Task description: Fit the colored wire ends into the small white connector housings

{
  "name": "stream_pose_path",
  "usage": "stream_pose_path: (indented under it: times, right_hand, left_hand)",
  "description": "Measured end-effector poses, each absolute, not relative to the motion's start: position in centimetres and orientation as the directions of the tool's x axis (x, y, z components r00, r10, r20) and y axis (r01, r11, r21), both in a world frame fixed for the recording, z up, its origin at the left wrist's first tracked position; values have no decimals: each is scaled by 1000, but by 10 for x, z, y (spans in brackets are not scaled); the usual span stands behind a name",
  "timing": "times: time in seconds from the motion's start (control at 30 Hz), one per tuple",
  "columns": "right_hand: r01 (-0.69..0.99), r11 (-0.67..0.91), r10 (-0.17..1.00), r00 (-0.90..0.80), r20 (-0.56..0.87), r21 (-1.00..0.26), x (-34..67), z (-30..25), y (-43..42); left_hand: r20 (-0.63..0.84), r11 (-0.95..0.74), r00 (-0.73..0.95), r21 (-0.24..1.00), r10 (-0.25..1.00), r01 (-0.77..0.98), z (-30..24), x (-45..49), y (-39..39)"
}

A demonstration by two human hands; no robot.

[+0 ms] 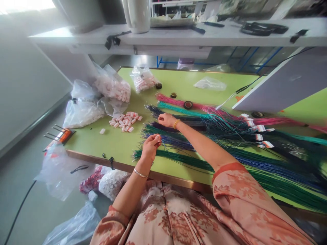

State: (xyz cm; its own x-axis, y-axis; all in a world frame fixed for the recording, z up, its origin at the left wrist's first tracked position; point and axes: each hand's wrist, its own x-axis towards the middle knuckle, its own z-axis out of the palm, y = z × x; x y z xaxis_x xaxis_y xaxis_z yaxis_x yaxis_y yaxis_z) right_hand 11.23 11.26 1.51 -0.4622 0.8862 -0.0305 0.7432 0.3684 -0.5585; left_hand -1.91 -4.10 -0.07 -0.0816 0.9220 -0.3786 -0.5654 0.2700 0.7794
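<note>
My left hand (151, 145) is raised over the green table (107, 143), fingers pinched around a small white connector with thin wires trailing from it. My right hand (166, 119) reaches further out, its fingertips closed on the ends of a dark wire bundle (178, 119). Bundles of wires lie side by side across the table: pink (204, 107), teal (176, 109), blue (178, 141) and green (184, 158). A loose pile of small white and pink connectors (125, 121) lies left of my hands.
Plastic bags of connectors (114, 88) sit at the table's far left, another bag (144, 80) behind. Tape rolls (188, 104) lie among the wires. A white board (281, 85) overhangs the right side. Finished connectors with wires (260, 131) lie to the right. Bags lie on the floor (66, 170).
</note>
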Motion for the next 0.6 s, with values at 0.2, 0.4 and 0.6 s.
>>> stream_pose_path:
  times: [0.2, 0.4, 0.6]
  right_hand:
    - [758, 229, 927, -362, -102, -611, 130, 36, 143]
    - [718, 184, 885, -419, -205, -672, 141, 76, 149]
    - [544, 212, 802, -572, -174, -812, 104, 72, 134]
  left_hand:
    - [-382, 270, -83, 774, 920, -573, -3, -20, -42]
    - [-369, 255, -85, 774, 925, -579, -4, -19, -43]
    - [-369, 252, -89, 772, 925, -583, -6, -18, -43]
